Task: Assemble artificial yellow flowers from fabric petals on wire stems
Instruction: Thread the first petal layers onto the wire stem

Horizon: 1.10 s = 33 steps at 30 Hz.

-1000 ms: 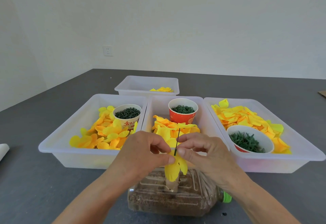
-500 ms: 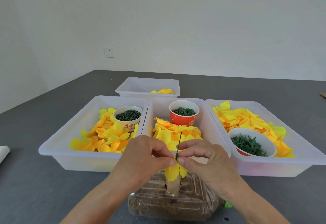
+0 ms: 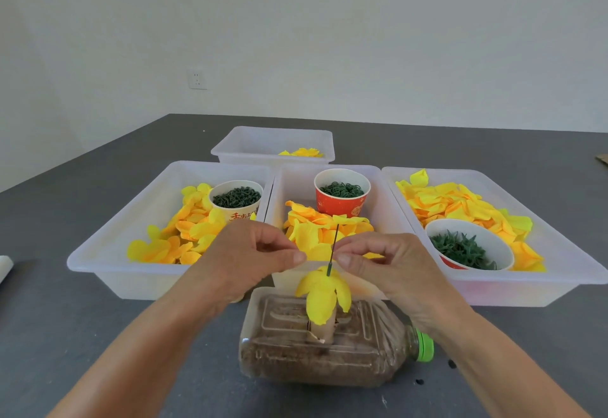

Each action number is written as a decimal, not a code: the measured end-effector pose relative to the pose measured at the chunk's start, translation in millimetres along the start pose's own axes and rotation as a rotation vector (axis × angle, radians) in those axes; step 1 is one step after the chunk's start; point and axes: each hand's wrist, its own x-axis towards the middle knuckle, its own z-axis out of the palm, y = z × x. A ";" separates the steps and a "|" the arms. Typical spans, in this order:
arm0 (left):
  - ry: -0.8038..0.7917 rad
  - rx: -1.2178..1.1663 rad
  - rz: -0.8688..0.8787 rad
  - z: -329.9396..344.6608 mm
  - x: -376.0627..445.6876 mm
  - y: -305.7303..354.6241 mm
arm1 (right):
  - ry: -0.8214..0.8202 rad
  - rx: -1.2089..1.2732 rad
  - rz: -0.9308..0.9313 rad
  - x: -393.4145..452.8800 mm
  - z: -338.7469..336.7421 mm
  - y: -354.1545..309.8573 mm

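Yellow flower on an upright wire stem, above the sand-filled bottle.

Right hand pinches the stem; left hand, just left of the stem, has fingers curled, thumb to fingertip, nothing visibly held. Petal trays lie behind the bottle.

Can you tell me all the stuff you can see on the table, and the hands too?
bins: four, clear white; three in a row, one behind
loose petals: many, yellow-orange; in all four bins
cups: three, red or white, holding green bits; one in each front bin
bottle: one, clear, brown filling, green cap; lying in front
wire stem: one, dark green; upright over the bottle
flower: one, yellow; on the stem
wall socket: one, white; on the wall
left hand: left of the stem, fingers curled
right hand: pinches the stem
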 end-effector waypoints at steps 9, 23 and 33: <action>0.052 -0.062 -0.044 -1.6 16.1 -16.6 | 0.037 -0.003 0.092 10.4 -2.7 11.1; 0.089 -0.121 0.007 -1.6 48.5 -19.3 | 0.019 -0.028 0.150 42.9 -10.0 11.2; 0.169 0.055 0.044 9.8 99.8 -12.0 | 0.186 -0.164 0.154 101.1 -31.0 24.9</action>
